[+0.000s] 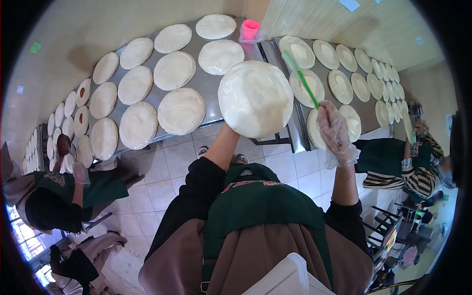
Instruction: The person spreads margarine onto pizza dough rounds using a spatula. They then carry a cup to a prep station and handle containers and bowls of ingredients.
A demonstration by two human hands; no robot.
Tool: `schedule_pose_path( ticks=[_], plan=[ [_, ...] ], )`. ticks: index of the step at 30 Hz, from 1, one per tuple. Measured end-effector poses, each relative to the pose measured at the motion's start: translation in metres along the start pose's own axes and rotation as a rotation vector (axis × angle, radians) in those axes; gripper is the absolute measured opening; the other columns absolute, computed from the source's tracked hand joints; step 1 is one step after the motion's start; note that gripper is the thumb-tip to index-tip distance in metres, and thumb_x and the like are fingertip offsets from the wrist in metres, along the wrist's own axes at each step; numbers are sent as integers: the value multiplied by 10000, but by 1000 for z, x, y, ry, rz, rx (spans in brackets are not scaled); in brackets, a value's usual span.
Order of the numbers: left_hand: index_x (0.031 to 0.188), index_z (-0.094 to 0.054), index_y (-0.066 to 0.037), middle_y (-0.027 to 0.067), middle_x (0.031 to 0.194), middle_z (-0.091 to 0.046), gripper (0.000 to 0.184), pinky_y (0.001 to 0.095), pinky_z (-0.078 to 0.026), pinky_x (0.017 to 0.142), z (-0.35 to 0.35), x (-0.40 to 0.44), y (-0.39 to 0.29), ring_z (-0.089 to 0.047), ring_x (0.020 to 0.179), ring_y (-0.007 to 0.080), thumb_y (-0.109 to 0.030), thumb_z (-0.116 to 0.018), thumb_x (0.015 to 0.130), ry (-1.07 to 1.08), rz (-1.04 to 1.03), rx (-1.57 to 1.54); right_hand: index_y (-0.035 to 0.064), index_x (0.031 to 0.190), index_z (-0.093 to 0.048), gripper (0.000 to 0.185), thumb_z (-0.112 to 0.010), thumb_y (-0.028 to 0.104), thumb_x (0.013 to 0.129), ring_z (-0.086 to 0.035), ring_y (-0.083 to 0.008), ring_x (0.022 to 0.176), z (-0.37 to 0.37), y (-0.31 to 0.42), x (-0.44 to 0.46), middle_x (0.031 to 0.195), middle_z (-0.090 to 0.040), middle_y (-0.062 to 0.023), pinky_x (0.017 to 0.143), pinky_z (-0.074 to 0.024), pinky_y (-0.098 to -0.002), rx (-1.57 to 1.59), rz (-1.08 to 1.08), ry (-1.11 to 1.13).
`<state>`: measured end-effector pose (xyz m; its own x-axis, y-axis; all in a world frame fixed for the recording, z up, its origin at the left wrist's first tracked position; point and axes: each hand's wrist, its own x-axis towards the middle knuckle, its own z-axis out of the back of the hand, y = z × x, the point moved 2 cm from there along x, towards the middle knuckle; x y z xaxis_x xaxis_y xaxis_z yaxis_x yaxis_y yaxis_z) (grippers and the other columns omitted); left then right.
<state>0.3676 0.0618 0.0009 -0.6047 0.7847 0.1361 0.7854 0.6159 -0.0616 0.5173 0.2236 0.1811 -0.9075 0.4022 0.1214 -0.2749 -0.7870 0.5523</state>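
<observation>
My left hand (231, 132) supports a round, pale flat base (255, 101) from below. The base hides its fingers, and only the wrist area shows. Glossy white spread covers the top of this base. In a clear plastic glove, my right hand (336, 130) is closed round the handle of a green spatula (307, 84). The pale blade of the spatula points up and away, over the right table and apart from the held base. Near that blade lie round bases (308, 87), each with a white dollop in the middle.
Rows of white-coated bases (174, 71) cover the left metal table (209, 93). A pink cup (250, 29) stands at its back corner. More dolloped bases (340, 86) lie on the right table (361, 109). One co-worker (69, 189) stands left, another (413, 162) right.
</observation>
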Motion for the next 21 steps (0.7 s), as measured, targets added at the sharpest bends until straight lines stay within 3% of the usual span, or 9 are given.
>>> schedule_pose_path(
  ticks=[5, 7, 8, 11, 12, 15, 16, 18, 21],
  plan=[
    [1413, -314, -123, 105, 1398, -409, 532, 436, -407, 1023, 7, 7, 7, -442, 1252, 249, -404, -395, 969, 13, -18, 125, 36, 932, -510, 96, -490, 128, 912, -586, -368, 690, -19, 27, -5, 762, -593, -185, 576, -440, -439, -277, 258, -21],
    [1415, -309, -127, 102, 1398, -406, 528, 436, -405, 1024, 18, 3, 10, -440, 1252, 249, -400, -391, 970, 90, 5, 19, 50, 924, -509, 93, -501, 140, 902, -591, -326, 644, -30, 40, -16, 725, -571, -157, 551, -445, -440, -372, 562, -126],
    [1416, -304, -130, 100, 1397, -403, 525, 437, -403, 1025, 20, 2, 11, -437, 1253, 249, -397, -387, 971, 170, 25, -88, 59, 929, -507, 90, -520, 138, 887, -590, -300, 617, -34, 39, -16, 705, -546, -144, 527, -460, -423, -317, 545, 80],
    [1419, -297, -137, 101, 1400, -400, 544, 435, -398, 1028, 15, -8, 11, -437, 1252, 251, -423, -387, 965, 172, -7, 41, 47, 991, -552, 145, -590, 85, 857, -607, -324, 664, -37, 55, -27, 772, -605, -138, 553, -488, -395, -118, 714, -13],
    [1417, -303, -138, 100, 1406, -392, 600, 444, -398, 1026, 21, -9, 11, -429, 1259, 263, -488, -401, 940, 71, -32, 119, 47, 999, -556, 138, -576, 80, 867, -608, -338, 674, -36, 60, -25, 758, -603, -146, 566, -488, -406, -170, 486, 233],
    [1406, -327, -130, 108, 1388, -419, 628, 452, -406, 1019, 28, -8, 4, -453, 1238, 273, -523, -409, 923, 96, 31, -147, 45, 1010, -553, 138, -562, 82, 877, -603, -360, 697, -31, 53, -29, 754, -597, -162, 586, -485, -426, -150, 291, 45],
    [1391, -361, -125, 109, 1366, -455, 592, 456, -417, 1011, 18, -9, 1, -491, 1205, 276, -499, -406, 934, -65, 27, -26, 45, 1010, -553, 138, -562, 82, 877, -603, -360, 697, -33, 48, -30, 754, -597, -162, 586, -485, -426, -151, 296, 47],
    [1389, -364, -125, 109, 1364, -457, 589, 457, -417, 1010, 8, -10, -2, -492, 1204, 277, -497, -404, 935, -60, 14, -18, 44, 1025, -550, 146, -547, 71, 881, -600, -375, 711, -41, 27, -32, 771, -603, -179, 601, -480, -437, -170, 36, 4],
    [1383, -373, -125, 107, 1359, -465, 579, 461, -419, 1007, -2, -9, -3, -496, 1201, 279, -493, -397, 937, -48, -4, 3, 36, 1034, -546, 160, -537, 62, 876, -595, -394, 713, -70, -8, -43, 791, -611, -192, 611, -482, -446, -331, 44, 79]
  ],
)
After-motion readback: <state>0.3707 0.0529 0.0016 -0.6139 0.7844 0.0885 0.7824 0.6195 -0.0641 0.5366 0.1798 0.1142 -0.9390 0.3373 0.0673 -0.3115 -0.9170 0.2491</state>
